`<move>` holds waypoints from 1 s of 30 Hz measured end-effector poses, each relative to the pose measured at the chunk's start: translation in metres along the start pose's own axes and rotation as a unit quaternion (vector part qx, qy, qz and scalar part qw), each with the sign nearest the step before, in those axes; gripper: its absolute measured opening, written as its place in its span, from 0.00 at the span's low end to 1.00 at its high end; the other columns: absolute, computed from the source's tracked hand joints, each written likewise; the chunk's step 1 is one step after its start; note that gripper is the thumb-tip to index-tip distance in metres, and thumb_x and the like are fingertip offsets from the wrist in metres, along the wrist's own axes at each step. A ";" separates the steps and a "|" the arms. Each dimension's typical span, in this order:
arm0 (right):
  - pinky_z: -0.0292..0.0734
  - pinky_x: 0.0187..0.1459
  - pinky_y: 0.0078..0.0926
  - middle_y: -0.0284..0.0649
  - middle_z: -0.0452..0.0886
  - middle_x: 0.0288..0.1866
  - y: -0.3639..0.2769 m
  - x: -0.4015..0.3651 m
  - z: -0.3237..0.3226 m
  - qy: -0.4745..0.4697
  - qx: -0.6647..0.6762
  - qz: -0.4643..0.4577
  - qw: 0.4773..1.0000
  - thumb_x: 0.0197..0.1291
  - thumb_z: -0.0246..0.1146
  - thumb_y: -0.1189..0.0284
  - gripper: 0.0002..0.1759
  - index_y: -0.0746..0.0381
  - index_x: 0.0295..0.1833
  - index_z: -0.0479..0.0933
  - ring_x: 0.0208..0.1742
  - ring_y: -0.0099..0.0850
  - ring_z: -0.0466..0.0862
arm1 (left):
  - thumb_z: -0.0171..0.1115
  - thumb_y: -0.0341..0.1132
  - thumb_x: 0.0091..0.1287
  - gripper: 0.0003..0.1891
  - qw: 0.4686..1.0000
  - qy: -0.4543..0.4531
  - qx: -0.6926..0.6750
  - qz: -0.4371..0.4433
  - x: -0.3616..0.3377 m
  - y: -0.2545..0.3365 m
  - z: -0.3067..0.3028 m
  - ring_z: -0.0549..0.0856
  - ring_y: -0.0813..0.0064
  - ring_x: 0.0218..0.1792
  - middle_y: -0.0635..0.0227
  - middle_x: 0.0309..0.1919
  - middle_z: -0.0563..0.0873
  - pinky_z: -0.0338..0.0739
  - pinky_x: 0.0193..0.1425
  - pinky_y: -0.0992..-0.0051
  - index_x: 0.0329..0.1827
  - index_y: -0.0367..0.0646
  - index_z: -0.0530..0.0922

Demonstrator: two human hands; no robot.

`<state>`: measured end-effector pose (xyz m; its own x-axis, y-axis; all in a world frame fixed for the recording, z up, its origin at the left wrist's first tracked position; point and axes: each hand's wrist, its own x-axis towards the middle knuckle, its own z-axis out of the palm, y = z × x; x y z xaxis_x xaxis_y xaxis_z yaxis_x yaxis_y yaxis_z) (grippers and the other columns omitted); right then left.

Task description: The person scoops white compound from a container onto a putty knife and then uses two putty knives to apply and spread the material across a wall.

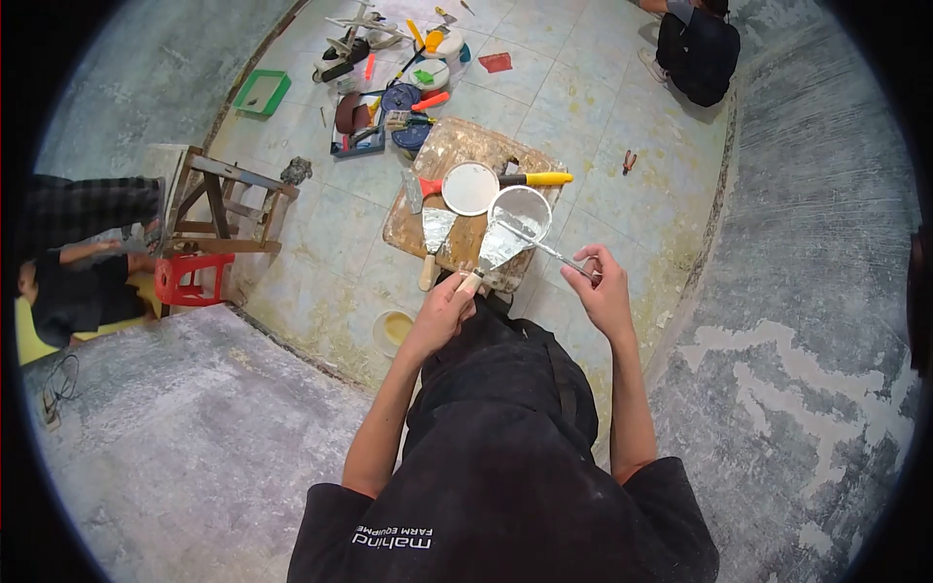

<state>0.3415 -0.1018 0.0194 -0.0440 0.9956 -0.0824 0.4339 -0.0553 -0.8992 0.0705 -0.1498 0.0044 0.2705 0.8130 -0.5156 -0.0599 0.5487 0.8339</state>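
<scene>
My left hand (447, 309) is closed around the wooden handle of a putty knife (505, 245). White paste covers its blade, which overlaps the near rim of a white tub (533, 206) as seen from here. In my right hand (604, 290), the fingers pinch a thin metal tool (552, 252); its far end reaches the blade and tub rim. A second putty knife (438, 231) with a wooden handle lies on the worn wooden board (466, 144). Behind it are a round white container (470, 188), a red-handled scraper (414, 191) and a yellow-handled tool (544, 179).
Tools, blue lids (400, 98) and tubs crowd the floor beyond the board. Left are a green tray (261, 93), a wooden stand (219, 199), a red stool (193, 279) and a person (83, 291). Pliers (630, 162) lie right, near another crouching person (698, 53).
</scene>
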 end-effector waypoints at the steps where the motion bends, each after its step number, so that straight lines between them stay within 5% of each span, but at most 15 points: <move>1: 0.58 0.18 0.20 0.28 0.69 0.16 -0.003 0.001 -0.001 0.005 -0.045 -0.057 0.997 0.69 0.60 0.66 0.15 0.65 0.31 0.76 0.15 0.15 0.64 | 0.47 0.42 0.74 0.13 1.000 0.001 0.001 0.001 -0.001 0.001 0.000 0.62 0.87 0.21 0.78 0.22 0.67 0.57 0.20 0.83 0.48 0.43 0.74; 7: 0.61 0.23 0.25 0.37 0.69 0.16 -0.005 0.010 -0.004 -0.067 -0.022 0.046 0.996 0.69 0.59 0.64 0.19 0.68 0.29 0.76 0.19 0.20 0.67 | 0.47 0.42 0.74 0.13 1.000 0.007 0.007 0.002 -0.003 0.001 -0.003 0.63 0.88 0.20 0.78 0.22 0.67 0.58 0.20 0.84 0.48 0.43 0.75; 13: 0.63 0.26 0.28 0.39 0.70 0.15 0.000 0.020 -0.011 -0.078 -0.011 0.035 0.996 0.70 0.57 0.62 0.23 0.68 0.26 0.77 0.21 0.23 0.69 | 0.48 0.42 0.73 0.13 0.999 0.031 0.008 0.006 -0.007 0.001 -0.009 0.63 0.88 0.19 0.79 0.21 0.67 0.57 0.19 0.84 0.47 0.43 0.75; 17: 0.66 0.27 0.33 0.45 0.76 0.19 0.009 0.043 -0.018 -0.080 -0.128 -0.015 0.988 0.67 0.58 0.64 0.20 0.68 0.28 0.79 0.21 0.33 0.75 | 0.48 0.41 0.74 0.12 0.998 0.066 0.007 0.014 -0.012 -0.009 -0.024 0.63 0.89 0.17 0.78 0.20 0.69 0.57 0.19 0.84 0.45 0.44 0.76; 19: 0.71 0.29 0.37 0.49 0.80 0.23 0.012 0.061 -0.016 -0.137 -0.231 0.006 0.963 0.65 0.59 0.65 0.18 0.67 0.29 0.80 0.24 0.40 0.80 | 0.48 0.41 0.75 0.12 0.996 0.082 0.002 0.016 -0.011 -0.014 -0.034 0.64 0.89 0.16 0.78 0.20 0.71 0.57 0.18 0.83 0.45 0.43 0.77; 22: 0.78 0.34 0.43 0.52 0.83 0.29 0.008 0.077 0.008 -0.089 -0.417 -0.052 0.903 0.63 0.59 0.65 0.16 0.66 0.32 0.83 0.30 0.48 0.84 | 0.49 0.41 0.74 0.13 0.994 0.104 0.014 0.014 -0.014 -0.020 -0.040 0.65 0.89 0.16 0.77 0.20 0.71 0.57 0.18 0.83 0.45 0.43 0.77; 30: 0.79 0.37 0.47 0.54 0.82 0.29 0.016 0.120 0.047 -0.177 -0.440 -0.116 0.873 0.62 0.63 0.61 0.19 0.68 0.31 0.82 0.33 0.51 0.84 | 0.49 0.40 0.74 0.12 0.990 0.137 0.029 0.005 -0.022 -0.023 -0.042 0.66 0.88 0.17 0.77 0.20 0.72 0.58 0.19 0.82 0.44 0.43 0.77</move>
<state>0.3012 0.0132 -0.0252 -0.4294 0.8785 -0.2095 0.8930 0.3785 -0.2435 0.0256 -0.1720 -0.0121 -0.0009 0.8453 -0.5343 -0.0041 0.5343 0.8453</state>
